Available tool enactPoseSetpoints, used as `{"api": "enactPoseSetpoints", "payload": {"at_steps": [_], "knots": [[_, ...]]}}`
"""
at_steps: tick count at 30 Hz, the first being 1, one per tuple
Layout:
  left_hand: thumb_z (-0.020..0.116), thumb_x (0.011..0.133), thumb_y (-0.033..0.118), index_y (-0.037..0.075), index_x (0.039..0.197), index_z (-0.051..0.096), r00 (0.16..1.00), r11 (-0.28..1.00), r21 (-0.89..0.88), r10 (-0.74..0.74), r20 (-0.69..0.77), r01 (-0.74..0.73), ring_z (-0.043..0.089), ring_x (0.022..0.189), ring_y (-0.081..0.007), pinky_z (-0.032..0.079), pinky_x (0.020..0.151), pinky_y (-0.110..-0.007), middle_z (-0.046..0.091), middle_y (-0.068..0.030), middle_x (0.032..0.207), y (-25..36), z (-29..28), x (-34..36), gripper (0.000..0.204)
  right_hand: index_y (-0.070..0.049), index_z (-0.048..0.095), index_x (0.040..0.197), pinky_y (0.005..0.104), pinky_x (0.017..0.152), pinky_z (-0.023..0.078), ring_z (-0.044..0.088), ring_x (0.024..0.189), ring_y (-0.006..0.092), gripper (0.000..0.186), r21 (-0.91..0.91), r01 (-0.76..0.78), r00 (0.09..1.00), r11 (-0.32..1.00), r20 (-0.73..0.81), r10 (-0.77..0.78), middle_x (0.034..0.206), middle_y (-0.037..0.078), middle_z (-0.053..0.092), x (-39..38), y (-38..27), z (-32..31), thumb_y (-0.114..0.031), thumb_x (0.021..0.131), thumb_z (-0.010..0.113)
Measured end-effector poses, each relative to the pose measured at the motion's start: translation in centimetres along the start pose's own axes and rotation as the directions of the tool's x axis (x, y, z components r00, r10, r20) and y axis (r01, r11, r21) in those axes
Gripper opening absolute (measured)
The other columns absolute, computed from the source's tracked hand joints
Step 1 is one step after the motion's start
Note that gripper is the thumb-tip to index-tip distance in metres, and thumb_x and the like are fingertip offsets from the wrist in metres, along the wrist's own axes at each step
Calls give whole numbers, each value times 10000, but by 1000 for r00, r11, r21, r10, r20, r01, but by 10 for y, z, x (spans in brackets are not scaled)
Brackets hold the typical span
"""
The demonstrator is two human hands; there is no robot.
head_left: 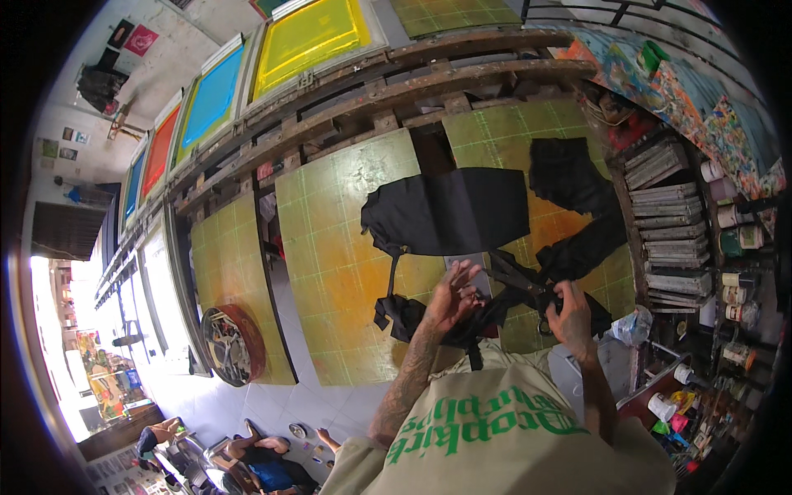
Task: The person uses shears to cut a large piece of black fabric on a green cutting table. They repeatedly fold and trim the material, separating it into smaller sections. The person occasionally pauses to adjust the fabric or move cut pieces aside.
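My right hand [569, 313] is closed around the handles of a pair of large dark scissors [516, 275], whose blades point left toward my other hand. The fingers of my left hand [454, 295] are spread and slightly curled, with no cloth visibly gripped. Beneath both hands lie bunched black cloth scraps [495, 312]. Just beyond them a large black cloth piece [450, 210] is spread flat across two greenish, grid-marked boards [330, 247]. Another black cloth piece [569, 177], irregular in outline, curves down the right board toward the scissors.
At left, a round reddish tub [233, 345] of tools sits on a board. Framed screens in yellow [309, 41], blue [213, 95] and red [161, 148] line the wooden rail [363, 99]. Stacked frames [672, 235] and paint pots [734, 289] stand at right. Another person [272, 470] is at lower left.
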State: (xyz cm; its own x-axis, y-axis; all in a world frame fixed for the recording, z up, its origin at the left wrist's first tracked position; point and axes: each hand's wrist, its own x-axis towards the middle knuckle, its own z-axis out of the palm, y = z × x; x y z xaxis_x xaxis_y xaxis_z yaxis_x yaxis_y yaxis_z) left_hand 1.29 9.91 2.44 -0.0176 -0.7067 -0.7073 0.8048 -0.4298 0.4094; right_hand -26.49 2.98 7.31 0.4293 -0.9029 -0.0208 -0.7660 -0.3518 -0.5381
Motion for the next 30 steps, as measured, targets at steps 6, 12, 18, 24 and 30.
{"api": "enactPoseSetpoints", "payload": {"at_steps": [6,12,18,24,30], "knots": [[734,839,566,185,833,541,988,860,-489,-153,22,144,343,498,-91,262,458,-245,462,51,669,-19,-8,71,427,1,531,1244,493,965,413,523,1122,428,484,-171,58,992,984,-101,-76,1187,240,555,-42,35,31,9,771,630],[820,733,573,199,911,557,977,838,-544,-86,-195,-35,354,487,-99,264,420,-262,423,47,650,-6,0,118,491,-15,539,1065,493,890,419,522,1039,412,384,-99,61,998,993,12,-60,1039,195,535,-33,27,33,-90,709,660],[831,771,422,147,1259,518,810,906,-374,-64,-582,-197,391,502,-101,289,430,-283,426,28,681,-14,19,130,641,-17,535,1057,490,870,413,517,1061,406,383,-207,128,992,970,18,-127,1091,192,527,-31,27,21,-108,711,672],[646,897,401,124,1437,369,960,975,-20,215,-180,-222,608,695,-244,504,535,-411,580,-75,910,-25,-46,131,667,-11,547,1073,504,847,425,525,1041,410,391,-127,60,960,990,278,-22,1088,189,524,-16,55,19,-150,745,709],[609,926,339,81,1271,493,919,948,72,319,-231,-311,654,671,-253,534,478,-401,631,-103,941,0,-40,92,446,4,545,1103,504,880,431,532,1036,408,511,-236,152,976,960,191,-108,1069,200,542,-25,18,8,-246,711,760]]}}
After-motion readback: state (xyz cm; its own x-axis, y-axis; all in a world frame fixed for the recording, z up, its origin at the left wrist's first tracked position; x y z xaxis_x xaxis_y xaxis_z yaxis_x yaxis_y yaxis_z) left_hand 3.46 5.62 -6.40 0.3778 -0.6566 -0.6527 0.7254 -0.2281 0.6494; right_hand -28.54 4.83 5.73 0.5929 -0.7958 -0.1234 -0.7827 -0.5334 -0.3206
